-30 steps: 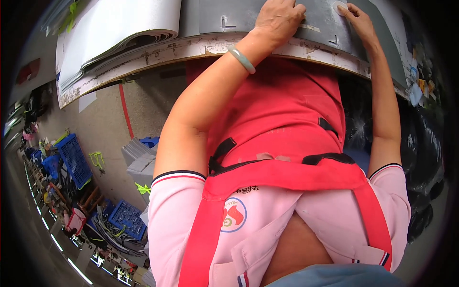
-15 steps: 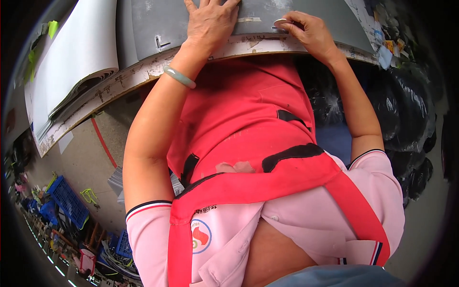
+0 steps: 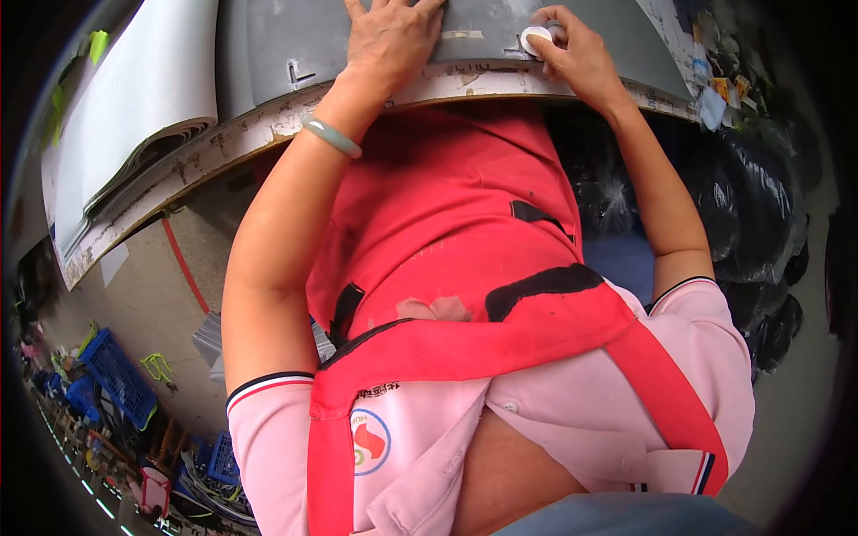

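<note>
My left hand (image 3: 386, 37) lies flat, fingers spread, on a grey sheet (image 3: 286, 40) at the worn table edge (image 3: 465, 82). A pale green bangle (image 3: 331, 136) rings that wrist. My right hand (image 3: 576, 55) pinches a small white round piece (image 3: 534, 37) and holds it against the same grey sheet beside a dark corner mark. My red apron and pink shirt fill the lower middle of the view.
A stack of white sheets (image 3: 134, 116) lies on the table to the left. Blue crates (image 3: 112, 380) and clutter sit on the floor at lower left. Black plastic bags (image 3: 751, 214) pile up on the right. Small items (image 3: 710, 94) sit at the table's right end.
The view has swung so the table sits higher and more to the left. My right hand has curled and now shows the white round piece at its fingertips. My left hand stays flat.
</note>
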Demonstrator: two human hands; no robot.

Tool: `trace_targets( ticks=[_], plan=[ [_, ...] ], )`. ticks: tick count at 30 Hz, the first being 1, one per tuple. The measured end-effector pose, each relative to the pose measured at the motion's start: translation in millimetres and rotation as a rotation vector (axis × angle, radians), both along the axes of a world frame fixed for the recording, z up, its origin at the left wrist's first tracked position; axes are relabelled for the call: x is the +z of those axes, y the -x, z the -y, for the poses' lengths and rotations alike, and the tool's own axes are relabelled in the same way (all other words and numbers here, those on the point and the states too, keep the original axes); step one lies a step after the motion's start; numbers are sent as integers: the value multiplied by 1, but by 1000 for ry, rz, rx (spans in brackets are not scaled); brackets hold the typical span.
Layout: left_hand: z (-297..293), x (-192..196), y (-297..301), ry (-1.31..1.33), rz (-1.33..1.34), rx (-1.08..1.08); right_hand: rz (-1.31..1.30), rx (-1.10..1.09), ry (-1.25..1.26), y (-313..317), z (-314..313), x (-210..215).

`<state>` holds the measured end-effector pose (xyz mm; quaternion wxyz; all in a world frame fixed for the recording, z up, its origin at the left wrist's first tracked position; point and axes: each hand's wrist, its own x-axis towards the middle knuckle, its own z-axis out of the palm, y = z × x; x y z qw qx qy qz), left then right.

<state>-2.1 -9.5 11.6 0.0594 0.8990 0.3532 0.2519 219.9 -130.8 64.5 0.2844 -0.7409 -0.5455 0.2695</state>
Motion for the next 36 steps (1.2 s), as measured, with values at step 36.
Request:
trace_targets(
  ticks=[36],
  plan=[
    [-4,-15,2,-22,73,16,559,206,-196,-58,-202,-24]
  ],
)
